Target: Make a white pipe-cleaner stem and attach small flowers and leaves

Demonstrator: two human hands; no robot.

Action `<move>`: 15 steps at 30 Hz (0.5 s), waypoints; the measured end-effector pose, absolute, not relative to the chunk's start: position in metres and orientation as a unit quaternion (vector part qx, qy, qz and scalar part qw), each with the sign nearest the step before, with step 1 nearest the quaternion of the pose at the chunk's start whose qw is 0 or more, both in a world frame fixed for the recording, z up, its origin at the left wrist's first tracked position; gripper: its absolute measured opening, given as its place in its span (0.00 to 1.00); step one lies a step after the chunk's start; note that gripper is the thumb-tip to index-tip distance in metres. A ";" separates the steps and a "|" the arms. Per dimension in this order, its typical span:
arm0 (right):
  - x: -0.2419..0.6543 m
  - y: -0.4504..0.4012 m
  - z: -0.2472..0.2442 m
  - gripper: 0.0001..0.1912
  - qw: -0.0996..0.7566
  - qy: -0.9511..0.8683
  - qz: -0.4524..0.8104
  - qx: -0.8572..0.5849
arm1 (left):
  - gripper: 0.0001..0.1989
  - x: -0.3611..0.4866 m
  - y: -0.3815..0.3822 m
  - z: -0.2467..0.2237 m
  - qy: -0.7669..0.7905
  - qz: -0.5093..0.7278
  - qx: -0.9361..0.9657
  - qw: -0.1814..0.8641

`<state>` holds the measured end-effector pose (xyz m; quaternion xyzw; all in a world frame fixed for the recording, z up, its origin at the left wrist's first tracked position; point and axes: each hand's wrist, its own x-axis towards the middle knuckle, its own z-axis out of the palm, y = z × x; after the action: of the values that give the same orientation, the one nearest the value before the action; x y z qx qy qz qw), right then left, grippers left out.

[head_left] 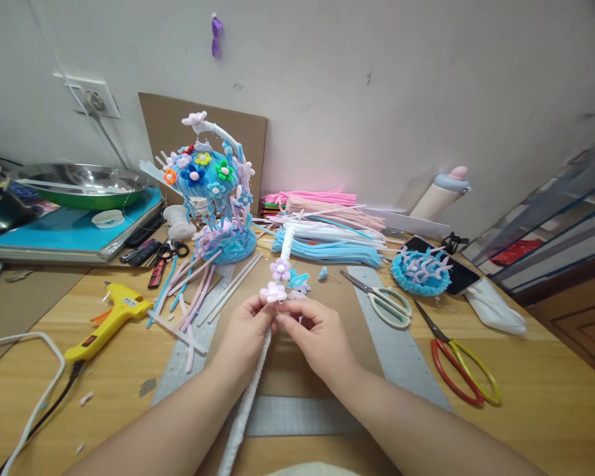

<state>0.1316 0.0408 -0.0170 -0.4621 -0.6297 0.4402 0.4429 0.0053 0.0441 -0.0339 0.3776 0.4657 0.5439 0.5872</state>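
Stem [247,403], white-wrapped, is pinched beneath a pink flower [274,293] by the left hand [245,337], seemingly for steadiness above the cardboard [307,377]; the right hand [322,337] is curled close beside, though whether anything is pinched cannot be told.

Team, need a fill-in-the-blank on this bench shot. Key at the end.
The glue gun is mostly ____ in colour.
The stem running down past the left hand and right hand is ____.
The scissors with one red handle lie to the ____ of the pale-handled scissors.
The strips bundled just in front of the white bundle are light ____.

Missing words: yellow; white; right; blue.
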 end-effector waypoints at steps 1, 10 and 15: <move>0.133 0.041 -0.017 0.06 0.439 -0.652 0.410 -0.463 | 0.12 0.005 0.044 -0.034 0.466 0.544 0.379 0.587; 0.149 0.036 0.009 0.07 0.401 -0.758 0.218 -0.465 | 0.14 0.004 0.040 -0.025 0.477 0.541 0.405 0.562; 0.141 0.051 -0.011 0.10 0.416 -0.571 0.545 -0.450 | 0.13 0.006 0.040 -0.024 0.487 0.532 0.394 0.570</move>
<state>0.1414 0.0508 -0.0111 -0.4502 -0.5714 0.5454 0.4163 0.0056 0.0395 -0.0241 0.3937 0.4865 0.5321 0.5702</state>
